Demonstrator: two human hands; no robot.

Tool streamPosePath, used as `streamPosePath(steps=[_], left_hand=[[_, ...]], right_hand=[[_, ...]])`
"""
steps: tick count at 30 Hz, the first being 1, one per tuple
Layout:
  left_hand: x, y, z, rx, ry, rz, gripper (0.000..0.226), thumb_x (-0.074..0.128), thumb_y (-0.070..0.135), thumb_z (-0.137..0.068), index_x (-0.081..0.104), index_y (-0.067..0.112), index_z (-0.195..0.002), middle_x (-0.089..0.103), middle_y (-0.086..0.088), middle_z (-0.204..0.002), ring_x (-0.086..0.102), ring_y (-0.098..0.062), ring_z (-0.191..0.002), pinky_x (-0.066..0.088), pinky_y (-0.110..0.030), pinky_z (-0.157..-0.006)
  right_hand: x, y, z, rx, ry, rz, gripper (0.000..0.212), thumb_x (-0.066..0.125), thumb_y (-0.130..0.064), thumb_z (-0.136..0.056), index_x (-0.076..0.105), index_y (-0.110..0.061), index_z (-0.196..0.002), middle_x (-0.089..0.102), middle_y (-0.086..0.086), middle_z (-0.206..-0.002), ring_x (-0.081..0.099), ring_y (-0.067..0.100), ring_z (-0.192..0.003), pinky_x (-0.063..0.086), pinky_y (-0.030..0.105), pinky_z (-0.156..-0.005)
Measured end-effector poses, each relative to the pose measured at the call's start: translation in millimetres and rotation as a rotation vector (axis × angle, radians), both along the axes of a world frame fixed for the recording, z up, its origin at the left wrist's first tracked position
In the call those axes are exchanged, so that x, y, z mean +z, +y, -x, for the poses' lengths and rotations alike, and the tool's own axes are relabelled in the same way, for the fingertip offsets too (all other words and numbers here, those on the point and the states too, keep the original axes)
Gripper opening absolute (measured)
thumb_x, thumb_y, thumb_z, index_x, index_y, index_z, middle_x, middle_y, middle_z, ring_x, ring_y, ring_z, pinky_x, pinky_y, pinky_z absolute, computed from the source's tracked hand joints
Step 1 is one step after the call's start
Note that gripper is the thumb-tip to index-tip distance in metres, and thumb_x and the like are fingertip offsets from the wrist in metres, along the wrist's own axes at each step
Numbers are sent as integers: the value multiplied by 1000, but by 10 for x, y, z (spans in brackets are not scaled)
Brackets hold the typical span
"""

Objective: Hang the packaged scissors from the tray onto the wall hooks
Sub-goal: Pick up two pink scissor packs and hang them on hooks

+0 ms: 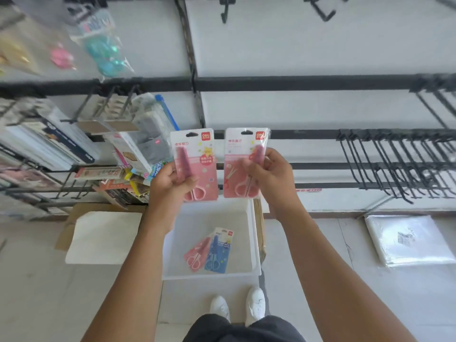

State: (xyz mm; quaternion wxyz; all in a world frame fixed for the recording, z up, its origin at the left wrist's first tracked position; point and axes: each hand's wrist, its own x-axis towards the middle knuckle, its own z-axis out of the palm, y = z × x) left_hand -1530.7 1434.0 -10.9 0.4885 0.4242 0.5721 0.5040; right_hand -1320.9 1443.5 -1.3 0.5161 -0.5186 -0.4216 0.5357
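Note:
My left hand grips one pink packaged scissors upright at mid-frame. Beside it, my right hand holds a second pink packaged scissors, also upright, its hang hole at the top. The two packs sit side by side, a small gap between them. Below on the floor stands the white tray; a pink pack and a blue pack lie in it. Several empty black wall hooks stick out of the white wall to the right.
Filled hooks with stationery, notebooks and bagged goods crowd the wall to the left. A cardboard box with a white sheet lies left of the tray, a plastic-wrapped stack at the right. My white shoes stand just before the tray.

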Motion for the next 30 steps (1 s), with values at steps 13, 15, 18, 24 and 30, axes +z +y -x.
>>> streamPosePath(steps=[13,15,18,24,30], left_hand=[[1366,145,-301,-134,-125,-378,32,71,-1,-82,66,13,-110,78,-2,-99,75,-20,-91,56,-25,-71],[1550,140,-381,-141,-122,-439,31,73,4,-80,67,16,-107,78,-2,-100,75,-21,-92,57,-26,-72],[1803,162,-542,-132,-117,-515,30,71,3,-82,67,18,-107,79,0,-98,75,-19,-91,57,-26,-73],[2249,293,-854,-100,-154,-616,32,68,1,-86,67,18,-113,79,0,-102,75,-20,-95,58,-29,-74],[2483,424,-933,-72,-154,-692,33,66,4,-89,65,15,-120,78,4,-104,74,-14,-94,56,-23,-74]], right_hand=[[1457,-147,-294,-127,86,-374,22,68,-12,-95,60,-9,-115,79,3,-91,78,20,-80,60,28,-61],[1627,-144,-377,-130,108,-404,26,68,-12,-94,57,-7,-117,79,1,-85,78,18,-75,59,28,-58],[1860,-110,-523,-134,113,-458,21,69,-14,-94,58,-12,-112,80,2,-85,78,18,-76,59,28,-58],[2299,51,-767,-124,82,-551,25,64,-20,-98,63,-19,-123,79,2,-84,77,18,-76,61,33,-60],[2571,199,-839,-109,35,-608,29,59,-26,-101,63,-28,-130,79,4,-92,77,22,-81,62,36,-64]])
